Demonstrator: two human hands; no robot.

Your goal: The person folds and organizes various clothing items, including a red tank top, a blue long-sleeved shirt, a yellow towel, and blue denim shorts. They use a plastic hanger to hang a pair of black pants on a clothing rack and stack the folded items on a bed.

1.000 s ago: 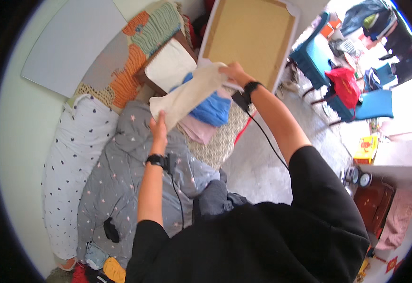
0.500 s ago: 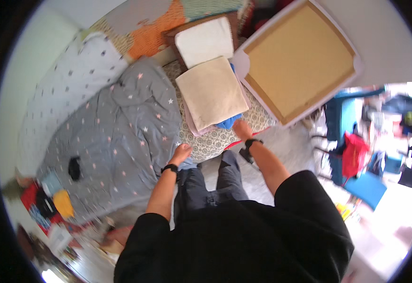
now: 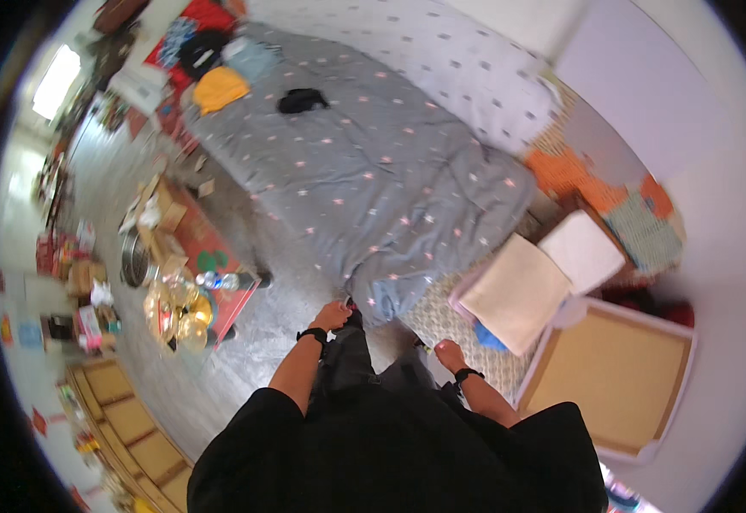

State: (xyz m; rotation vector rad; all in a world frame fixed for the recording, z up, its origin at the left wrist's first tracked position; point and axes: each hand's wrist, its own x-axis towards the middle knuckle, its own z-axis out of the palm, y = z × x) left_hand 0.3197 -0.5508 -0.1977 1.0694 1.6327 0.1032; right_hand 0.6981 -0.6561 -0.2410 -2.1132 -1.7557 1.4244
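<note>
Left hand (image 3: 333, 315) hangs low near the edge of the grey starred quilt (image 3: 373, 188), fingers curled; from my remote seat I cannot tell whether they pinch anything. Right hand (image 3: 449, 355) is bunched by the patterned mattress (image 3: 438, 313), too blurred for me to say whether it is pressed closed or loosely curled. Unlike a second ago, the beige cloth (image 3: 516, 293) is no longer strung between both hands: it lies flat and folded over the pink cloth (image 3: 459, 295) and the blue cloth (image 3: 487, 339), next to the white pad (image 3: 582, 250). My view has also swung, bringing the low red table (image 3: 210, 231) in on the left. I judge the laying-down finished, since neither hand touches the pile.
</note>
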